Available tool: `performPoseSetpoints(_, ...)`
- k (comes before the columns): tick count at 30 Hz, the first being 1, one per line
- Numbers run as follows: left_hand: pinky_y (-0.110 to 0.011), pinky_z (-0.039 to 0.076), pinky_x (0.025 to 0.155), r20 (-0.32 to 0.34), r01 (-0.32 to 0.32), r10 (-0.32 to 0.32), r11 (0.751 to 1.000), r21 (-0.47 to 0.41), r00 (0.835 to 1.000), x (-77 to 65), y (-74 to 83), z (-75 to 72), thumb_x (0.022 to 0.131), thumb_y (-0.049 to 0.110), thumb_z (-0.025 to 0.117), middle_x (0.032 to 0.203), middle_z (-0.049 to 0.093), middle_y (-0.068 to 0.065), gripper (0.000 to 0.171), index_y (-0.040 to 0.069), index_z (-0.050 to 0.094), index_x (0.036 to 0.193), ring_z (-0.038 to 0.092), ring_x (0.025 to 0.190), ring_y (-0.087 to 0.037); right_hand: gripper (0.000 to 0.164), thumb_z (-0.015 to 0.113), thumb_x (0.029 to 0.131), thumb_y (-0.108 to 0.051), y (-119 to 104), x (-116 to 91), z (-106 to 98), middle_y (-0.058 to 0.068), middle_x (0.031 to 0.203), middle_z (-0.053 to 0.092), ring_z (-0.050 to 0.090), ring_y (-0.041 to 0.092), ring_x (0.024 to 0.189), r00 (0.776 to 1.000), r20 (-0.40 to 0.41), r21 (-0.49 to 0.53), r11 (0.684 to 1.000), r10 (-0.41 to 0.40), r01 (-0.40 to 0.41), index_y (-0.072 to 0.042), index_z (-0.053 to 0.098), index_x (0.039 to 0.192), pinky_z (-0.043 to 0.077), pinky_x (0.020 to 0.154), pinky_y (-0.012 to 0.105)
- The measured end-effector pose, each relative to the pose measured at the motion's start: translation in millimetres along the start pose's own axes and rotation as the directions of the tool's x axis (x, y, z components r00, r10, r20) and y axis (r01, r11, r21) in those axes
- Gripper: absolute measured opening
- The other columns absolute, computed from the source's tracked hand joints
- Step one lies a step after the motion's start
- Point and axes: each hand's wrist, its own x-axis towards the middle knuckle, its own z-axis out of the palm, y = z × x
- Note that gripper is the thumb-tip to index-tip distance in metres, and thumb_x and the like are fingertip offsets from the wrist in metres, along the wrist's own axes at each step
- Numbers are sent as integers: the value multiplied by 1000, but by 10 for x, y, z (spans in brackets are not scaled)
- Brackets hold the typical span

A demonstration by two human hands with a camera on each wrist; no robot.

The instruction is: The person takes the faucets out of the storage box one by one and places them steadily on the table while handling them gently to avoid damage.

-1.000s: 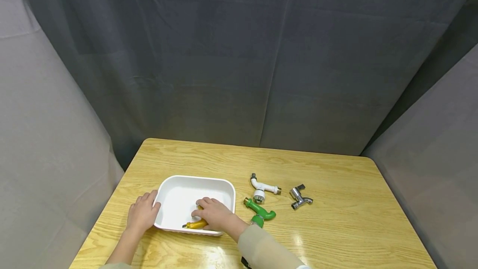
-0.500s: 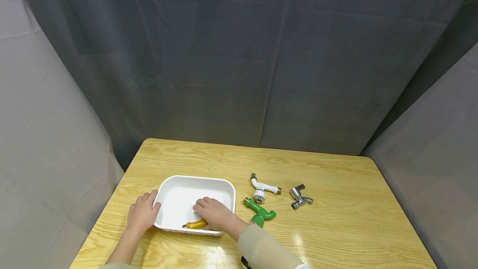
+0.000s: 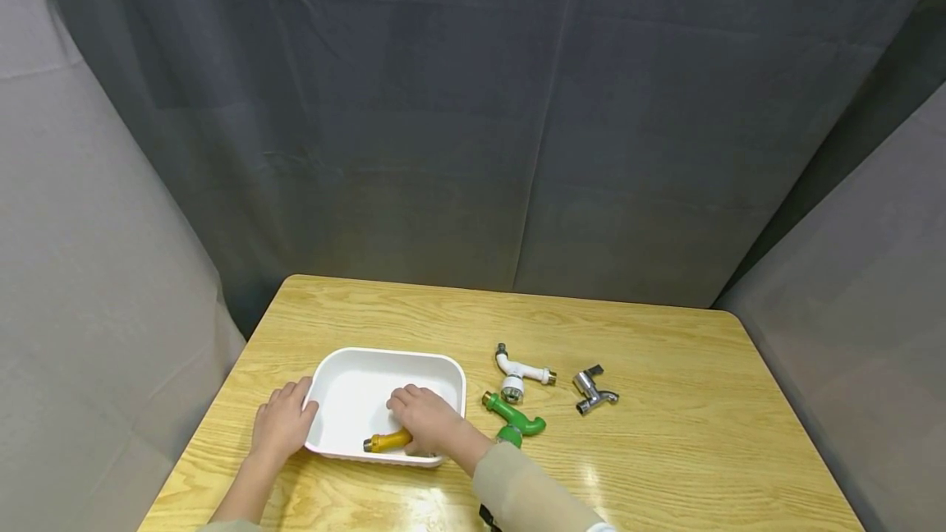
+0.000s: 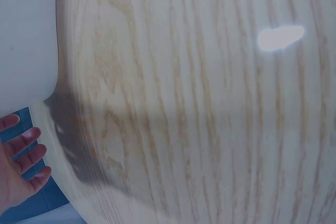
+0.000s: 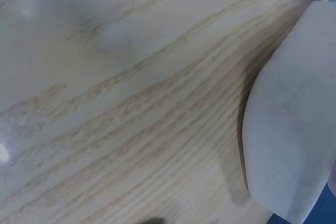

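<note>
A white tray [image 3: 355, 396] stands at the left front of the table. At its left edge rests my left hand [image 3: 281, 421], fingers fairly straight; in the left wrist view, the fingers [image 4: 27, 156] lie beside the tray wall [image 4: 26, 40], holding nothing. My right hand [image 3: 427, 419] reaches inside the tray and grips a yellow tap [image 3: 388, 441]. The tap's threaded end points left near the front wall, and its rest is hidden under the hand. Only the tray's outside [image 5: 289, 114] shows clearly in the right wrist view.
Right of the tray lie a green tap [image 3: 515, 417], a white tap [image 3: 526, 370] and a chrome tap [image 3: 591, 390]. The right forearm passes close to the green one. Grey curtains [image 3: 414, 121] surround the wooden table [image 3: 687, 425].
The right hand has shifted very slightly, and the yellow tap has turned a little, so its threaded end shows differently. My left hand, the tray and the other taps stay put.
</note>
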Motion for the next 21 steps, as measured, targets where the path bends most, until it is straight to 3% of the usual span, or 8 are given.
performPoseSetpoints(14, -59, 37, 85, -1, 0, 0, 1000, 0, 1000, -2, -4, 6, 91, 24, 42, 121, 50, -24, 46, 2, 44, 131, 45, 110, -42, 69, 74, 69, -43, 178, -83, -175, 1, 123, 47, 44, 16, 112, 988, -146, 98, 994, 56, -42, -11, 46, 124, 37, 97, 29)
performPoseSetpoints(21, -59, 37, 85, -4, -4, 4, 1000, 0, 1000, 2, -8, 7, 91, 24, 40, 121, 50, -25, 47, 1, 44, 131, 45, 110, -43, 70, 75, 69, -37, 313, -173, -315, 2, 129, 45, 41, 18, 118, 974, -176, 199, 975, 140, -104, -11, 44, 127, 33, 103, 33)
